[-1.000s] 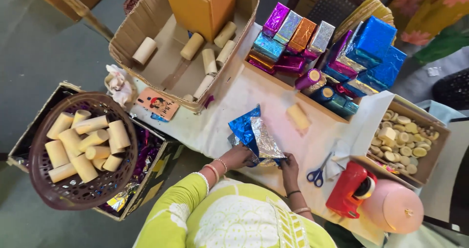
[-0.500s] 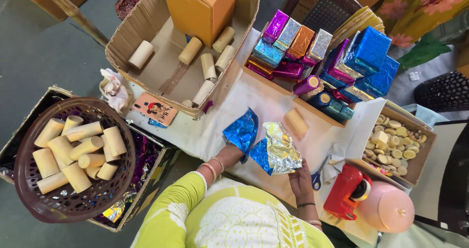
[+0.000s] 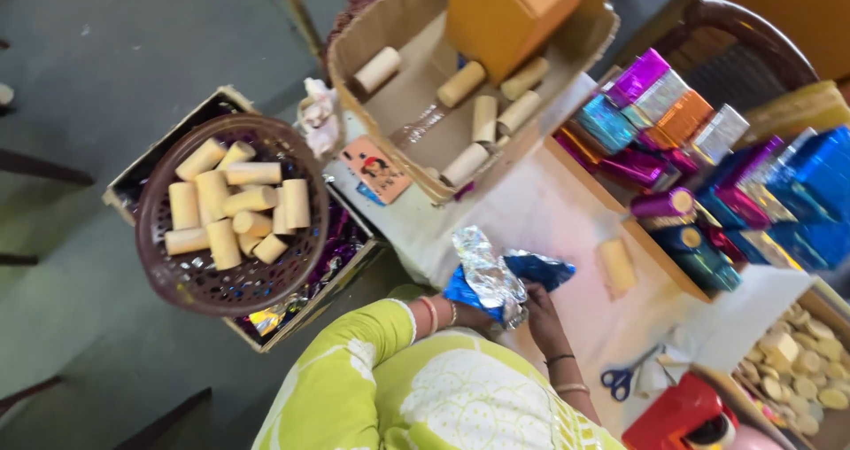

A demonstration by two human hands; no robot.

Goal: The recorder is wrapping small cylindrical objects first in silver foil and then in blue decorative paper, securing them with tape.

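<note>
Head view: both hands, left (image 3: 478, 313) and right (image 3: 542, 313), clutch the crumpled foil wrapper (image 3: 496, 277) between them.

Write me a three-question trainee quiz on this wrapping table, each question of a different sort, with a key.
1. True or false: the brown basket holding pale cylinders sits on the white table.
2. What do both hands grip? A) blue and silver foil B) blue-handled scissors C) a purple tube
3. Fill in: the single pale cylinder on the table lies to the ____ hand's side of the foil.

Key:
1. False; it rests on an open box beside the table.
2. A; left hand and right hand close on it.
3. right
</note>
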